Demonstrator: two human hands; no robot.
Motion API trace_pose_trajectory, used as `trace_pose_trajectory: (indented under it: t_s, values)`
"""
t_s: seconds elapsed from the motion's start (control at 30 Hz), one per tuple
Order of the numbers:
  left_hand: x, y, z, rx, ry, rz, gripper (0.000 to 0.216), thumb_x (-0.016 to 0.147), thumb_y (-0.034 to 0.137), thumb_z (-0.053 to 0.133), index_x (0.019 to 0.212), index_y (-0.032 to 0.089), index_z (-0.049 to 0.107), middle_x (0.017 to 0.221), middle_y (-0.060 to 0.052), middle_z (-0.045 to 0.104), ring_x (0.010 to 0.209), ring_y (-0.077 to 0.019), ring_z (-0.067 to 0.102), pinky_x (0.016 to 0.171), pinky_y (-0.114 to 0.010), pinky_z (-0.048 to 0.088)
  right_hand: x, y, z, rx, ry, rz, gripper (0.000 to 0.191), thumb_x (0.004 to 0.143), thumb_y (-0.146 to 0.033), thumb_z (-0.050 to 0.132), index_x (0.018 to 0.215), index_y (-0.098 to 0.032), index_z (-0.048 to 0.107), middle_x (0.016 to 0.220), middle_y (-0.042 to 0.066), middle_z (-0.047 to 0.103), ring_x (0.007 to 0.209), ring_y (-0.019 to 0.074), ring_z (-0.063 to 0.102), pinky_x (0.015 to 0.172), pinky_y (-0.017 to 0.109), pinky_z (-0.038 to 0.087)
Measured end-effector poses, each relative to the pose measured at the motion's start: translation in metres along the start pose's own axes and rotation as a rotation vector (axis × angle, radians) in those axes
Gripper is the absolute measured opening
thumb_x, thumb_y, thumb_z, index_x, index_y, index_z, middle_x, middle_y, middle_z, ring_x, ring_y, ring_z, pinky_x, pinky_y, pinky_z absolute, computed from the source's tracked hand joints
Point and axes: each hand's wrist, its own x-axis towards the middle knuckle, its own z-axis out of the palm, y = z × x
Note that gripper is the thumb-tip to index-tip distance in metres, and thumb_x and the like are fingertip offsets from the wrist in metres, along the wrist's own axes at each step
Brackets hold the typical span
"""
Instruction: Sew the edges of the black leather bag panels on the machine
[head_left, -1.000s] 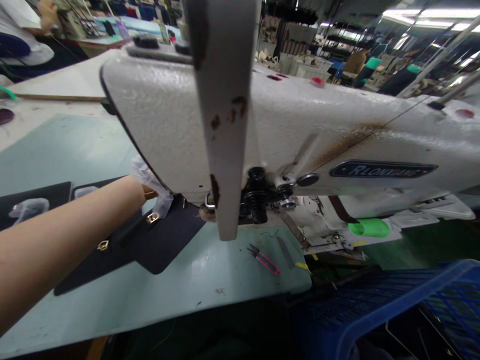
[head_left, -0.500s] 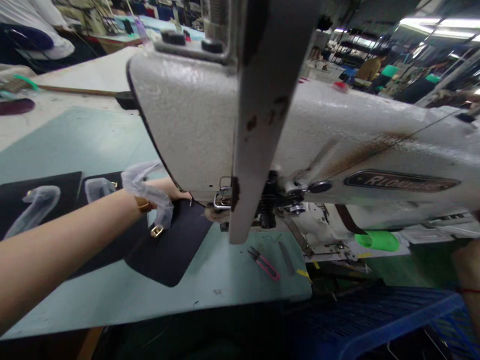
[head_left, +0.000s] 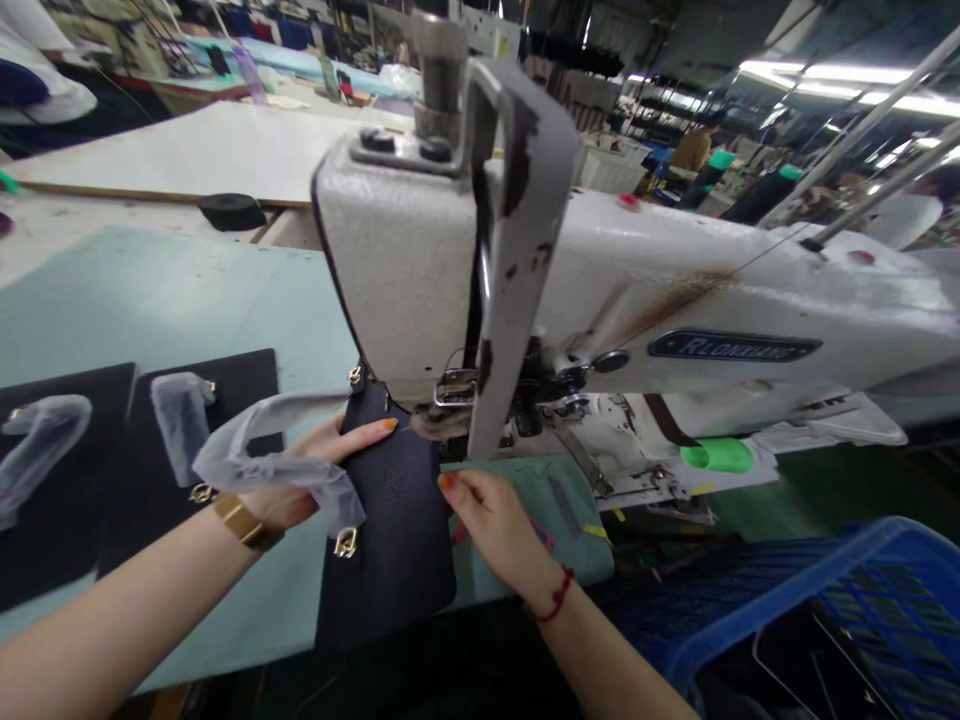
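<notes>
A dark leather piece with gold rings lies under the head of a white sewing machine, its near end hanging over the table edge. My left hand rests on its left side with fingers stretched toward the needle area. A strap wrapped in clear plastic drapes over that hand. My right hand pinches the piece's right edge with thumb and curled fingers, just in front of the presser foot.
Two more dark panels with plastic-wrapped straps lie at the left on the pale green table. A blue plastic crate stands low at the right. A black roll sits behind the machine. Other people work in the background.
The view has risen and pulled back. My right hand has come in and taken the piece's right edge. My left hand has drawn back, and the piece now points toward me.
</notes>
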Motion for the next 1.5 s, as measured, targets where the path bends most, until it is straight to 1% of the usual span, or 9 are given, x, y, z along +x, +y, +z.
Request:
trace_pose_trajectory:
  t_s: [0.1,0.2,0.4,0.53,0.67,0.93,1.17,1.3,1.5]
  values:
    - [0.006,-0.002,-0.004,0.002,-0.111,-0.069,0.056,0.069,0.038,0.084,0.116,0.013,0.067,0.11,-0.014,0.075,0.092,-0.0293,0.074,0.079,-0.037,0.062,0.011,0.0,0.012,0.109,0.054,0.041,0.052,0.092,-0.061,0.051,0.066,-0.016,0.052,0.057,-0.002,0.045,0.049,0.0103,0.047,0.043,0.019,0.037]
    - [0.013,-0.006,-0.016,-0.032,-0.135,-0.129,0.048,0.074,0.032,0.081,0.115,0.011,0.067,0.104,-0.014,0.077,0.086,-0.0256,0.074,0.079,-0.035,0.061,0.008,-0.002,0.018,0.113,0.078,0.025,0.045,0.093,-0.052,0.052,0.066,-0.016,0.051,0.058,-0.002,0.041,0.052,0.009,0.041,0.046,0.02,0.03]
    - [0.021,-0.002,-0.024,-0.038,-0.158,-0.064,0.071,0.071,0.019,0.083,0.136,0.011,0.056,0.112,-0.015,0.075,0.09,-0.027,0.074,0.08,-0.035,0.061,0.0,-0.006,0.025,-0.004,0.11,-0.001,0.041,0.094,-0.044,0.05,0.064,-0.016,0.046,0.062,-0.003,0.033,0.059,0.0091,0.031,0.052,0.022,0.024]
    - [0.019,0.0,-0.019,-0.03,-0.179,-0.009,0.07,0.071,0.021,0.083,0.136,0.012,0.056,0.117,-0.015,0.073,0.097,-0.0284,0.073,0.087,-0.038,0.06,0.001,-0.007,0.024,-0.04,0.12,-0.007,0.043,0.095,-0.045,0.048,0.064,-0.015,0.049,0.062,-0.003,0.033,0.058,0.0092,0.029,0.053,0.024,0.023]
    - [0.018,-0.001,-0.017,-0.042,-0.146,-0.054,0.058,0.072,0.024,0.083,0.125,0.01,0.064,0.109,-0.014,0.076,0.087,-0.0263,0.075,0.08,-0.036,0.061,0.005,-0.007,0.022,-0.022,0.122,0.003,0.042,0.095,-0.046,0.049,0.065,-0.015,0.05,0.062,-0.003,0.033,0.059,0.0096,0.029,0.053,0.024,0.023]
    - [0.02,0.005,-0.014,-0.059,-0.101,-0.104,0.06,0.062,0.033,0.088,0.114,0.008,0.071,0.104,-0.016,0.077,0.085,-0.0294,0.075,0.079,-0.04,0.061,0.013,-0.009,0.023,-0.028,0.169,-0.011,0.042,0.093,-0.044,0.048,0.061,-0.017,0.044,0.061,-0.003,0.032,0.058,0.0094,0.029,0.053,0.024,0.022]
    - [0.018,0.009,-0.012,-0.052,-0.058,-0.164,0.046,0.062,0.034,0.087,0.097,0.007,0.076,0.088,-0.013,0.079,0.075,-0.0246,0.074,0.072,-0.031,0.06,0.014,-0.011,0.024,-0.029,0.183,0.018,0.042,0.093,-0.045,0.049,0.062,-0.017,0.044,0.06,-0.003,0.032,0.057,0.0095,0.028,0.052,0.025,0.021]
    - [0.019,0.009,-0.012,-0.038,-0.072,-0.15,0.047,0.068,0.034,0.084,0.104,0.006,0.073,0.093,-0.014,0.078,0.075,-0.0258,0.074,0.073,-0.035,0.06,0.013,-0.013,0.024,-0.046,0.204,-0.014,0.044,0.094,-0.044,0.048,0.06,-0.018,0.038,0.059,-0.004,0.03,0.057,0.0095,0.028,0.052,0.025,0.02]
    - [0.023,0.004,-0.016,-0.034,-0.108,-0.123,0.048,0.075,0.032,0.08,0.115,0.008,0.069,0.101,-0.013,0.078,0.087,-0.0274,0.074,0.082,-0.036,0.06,0.011,-0.014,0.024,-0.17,0.232,-0.043,0.043,0.097,-0.045,0.045,0.064,-0.018,0.043,0.06,-0.003,0.036,0.058,0.01,0.034,0.054,0.026,0.023]
